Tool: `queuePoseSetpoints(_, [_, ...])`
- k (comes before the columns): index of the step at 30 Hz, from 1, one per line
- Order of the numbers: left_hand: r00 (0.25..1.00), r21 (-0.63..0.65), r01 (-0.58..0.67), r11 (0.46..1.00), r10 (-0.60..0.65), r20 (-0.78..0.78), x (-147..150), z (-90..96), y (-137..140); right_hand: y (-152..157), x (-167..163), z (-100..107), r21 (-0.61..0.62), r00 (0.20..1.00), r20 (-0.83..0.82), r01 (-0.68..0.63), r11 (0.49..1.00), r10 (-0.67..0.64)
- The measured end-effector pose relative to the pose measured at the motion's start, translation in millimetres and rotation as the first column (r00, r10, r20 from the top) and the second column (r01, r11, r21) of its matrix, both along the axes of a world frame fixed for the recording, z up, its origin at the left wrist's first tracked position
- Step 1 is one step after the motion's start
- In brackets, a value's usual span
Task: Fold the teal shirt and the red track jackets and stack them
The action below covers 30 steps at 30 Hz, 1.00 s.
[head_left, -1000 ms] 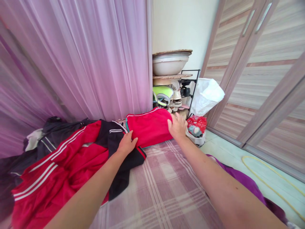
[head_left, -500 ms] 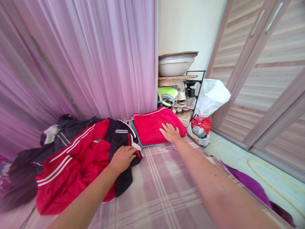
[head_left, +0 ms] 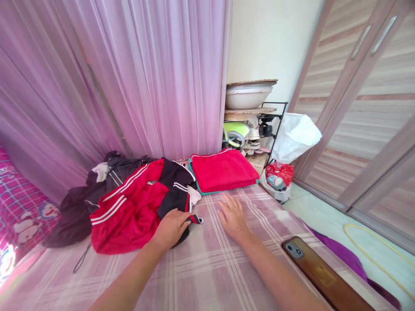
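A crumpled red and black garment with white stripes, apparently a track jacket (head_left: 132,226), lies in a heap on the bed. My left hand (head_left: 171,226) is closed on its dark part, with a striped edge sticking out past the fingers. To the right, my right hand (head_left: 232,218) hovers over or rests on the checked sheet, fingers spread and holding nothing. Just beyond its fingertips lies a neatly folded stack with red cloth (head_left: 223,170) on top and a green edge beneath.
Dark clothes (head_left: 73,216) are heaped behind the jacket, against a purple curtain (head_left: 155,77). A brown phone (head_left: 324,272) lies at the bed's right edge. Beyond stand a shoe rack (head_left: 275,134), a white plastic bag (head_left: 296,134) and a wardrobe (head_left: 363,112).
My right hand has come off the folded red stack and drawn back toward me onto the sheet. The view has shifted, bringing the phone into sight. My left hand remains at the jacket.
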<state>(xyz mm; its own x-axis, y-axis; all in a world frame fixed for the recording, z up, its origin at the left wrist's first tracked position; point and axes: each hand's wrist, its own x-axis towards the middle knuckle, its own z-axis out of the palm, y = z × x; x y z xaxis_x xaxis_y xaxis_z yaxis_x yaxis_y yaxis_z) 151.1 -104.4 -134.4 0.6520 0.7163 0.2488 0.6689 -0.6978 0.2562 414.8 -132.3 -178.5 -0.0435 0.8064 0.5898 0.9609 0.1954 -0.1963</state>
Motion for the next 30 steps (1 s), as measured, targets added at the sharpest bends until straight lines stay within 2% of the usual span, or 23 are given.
queuePoseSetpoints(4, [0.999, -0.088, -0.032, 0.996, 0.033, 0.008, -8.6, 0.5, -48.6, -42.4, -9.9, -12.9, -0.093, 0.999, -0.016, -0.033, 0.995, 0.032])
queuePoseSetpoints(8, [0.981, -0.158, -0.177, 0.971, 0.187, 0.052, -21.9, 1.0, -90.9, -73.8, -14.3, -15.8, -0.173, 0.999, -0.049, -0.011, 0.985, 0.002])
queuePoseSetpoints(11, [0.943, -0.231, -0.246, 0.941, 0.288, 0.168, -36.0, 1.1, -114.3, -93.9, -16.2, -13.2, -0.230, 0.996, -0.079, 0.014, 0.973, -0.033])
queuePoseSetpoints(13, [0.883, -0.290, -0.269, 0.919, 0.355, 0.308, -45.5, 0.3, -128.3, -105.5, -17.4, -10.1, -0.258, 0.996, -0.078, 0.027, 0.966, -0.049])
queuePoseSetpoints(15, [0.787, -0.357, -0.279, 0.891, 0.425, 0.447, -53.7, -1.5, -143.3, -115.2, -18.7, -7.1, -0.265, 0.996, -0.070, 0.041, 0.964, -0.061])
queuePoseSetpoints(18, [0.654, -0.443, -0.270, 0.855, 0.501, 0.566, -62.8, -5.0, -168.5, -125.2, -19.8, -5.0, -0.253, 0.996, -0.058, 0.052, 0.966, -0.069])
queuePoseSetpoints(22, [0.610, -0.497, -0.249, 0.831, 0.533, 0.587, -70.6, -7.8, -197.2, -129.4, -19.0, -6.0, -0.242, 0.998, -0.031, 0.045, 0.969, -0.054])
queuePoseSetpoints(25, [0.574, -0.526, -0.226, 0.820, 0.549, 0.608, -74.7, -9.2, -204.3, -128.4, -18.0, -7.3, -0.235, 0.999, -0.016, 0.046, 0.971, -0.051])
queuePoseSetpoints(27, [0.476, -0.575, -0.198, 0.794, 0.590, 0.651, -77.8, -11.1, -201.2, -128.2, -18.7, -8.2, -0.242, 0.998, -0.008, 0.053, 0.969, -0.057])
queuePoseSetpoints(28, [0.395, -0.607, -0.168, 0.777, 0.617, 0.680, -79.6, -12.3, -198.1, -128.6, -19.7, -8.8, -0.247, 0.998, -0.008, 0.056, 0.967, -0.060])
queuePoseSetpoints(30, [0.179, -0.666, -0.077, 0.742, 0.667, 0.723, -84.2, -15.0, -190.7, -130.6, -23.5, -10.0, -0.255, 0.998, -0.017, 0.048, 0.966, -0.054])
